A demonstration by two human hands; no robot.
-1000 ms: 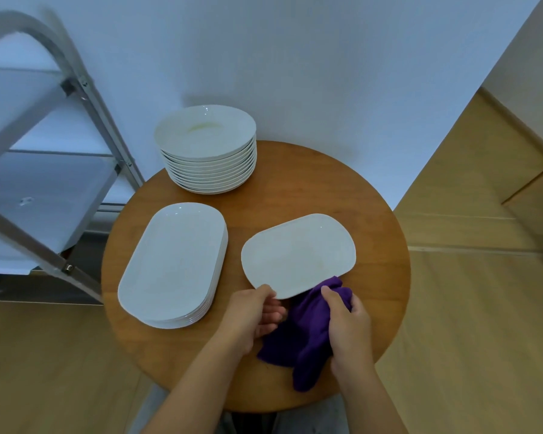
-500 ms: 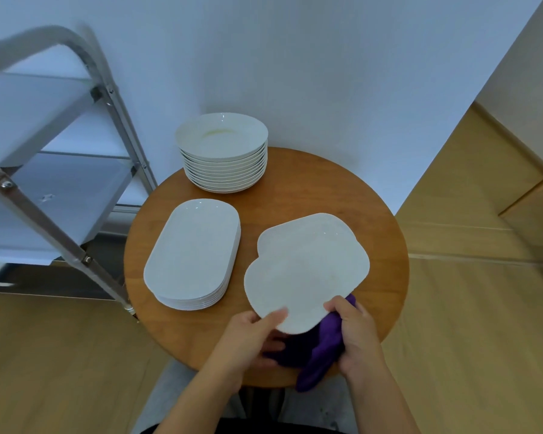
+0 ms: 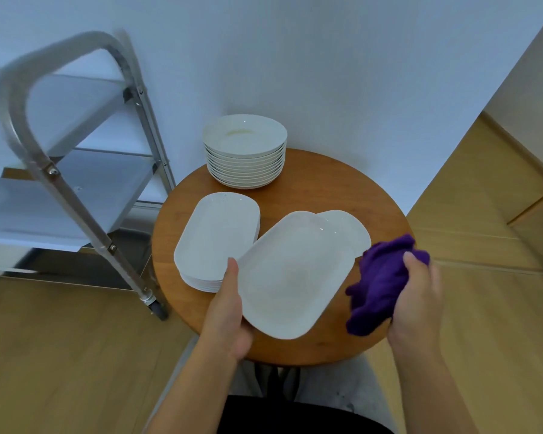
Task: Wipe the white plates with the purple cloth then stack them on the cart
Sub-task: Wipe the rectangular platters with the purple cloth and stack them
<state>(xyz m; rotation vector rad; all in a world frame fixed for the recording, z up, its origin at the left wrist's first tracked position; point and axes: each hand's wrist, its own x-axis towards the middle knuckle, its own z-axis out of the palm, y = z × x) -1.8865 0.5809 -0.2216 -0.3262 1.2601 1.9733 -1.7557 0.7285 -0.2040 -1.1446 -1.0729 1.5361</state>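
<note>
Held plate (image 3: 292,274): white, oblong, lifted off the round wooden surface (image 3: 320,189) and tilted, its face turned up toward the camera; it hangs over the surface's near half.
Long axis: runs from the near edge of the surface, by the person, up and away toward the far right.
Left hand (image 3: 229,311): clamped on the plate's near-left rim, thumb lying on top along the edge; the other fingers are under the plate and hidden.
Purple cloth (image 3: 381,283): bunched in the right hand (image 3: 417,296), whose fingers are closed around it, over the near-right edge of the surface.
Key relation: the cloth is just right of the plate's right rim, near but apart from it; the plate's face lies to the left of the right hand, so in my judgement the wipe starts with a short sweep leftward across the short axis, then along the length.
Nearer hand: the right, for the wiping; the left only steadies.
Plate beneath (image 3: 348,230): another white plate lies flat behind the held one, partly covered.
Oblong stack (image 3: 220,233): left part of the surface.
Round stack (image 3: 245,142): far edge, against the wall.
Cart (image 3: 76,170): metal, left of the surface; no plates are seen on its shelves.
Change from earlier: half a second ago the plate was low and the cloth tucked under its near rim; now the plate is raised and swung, and the cloth is out to the right.
</note>
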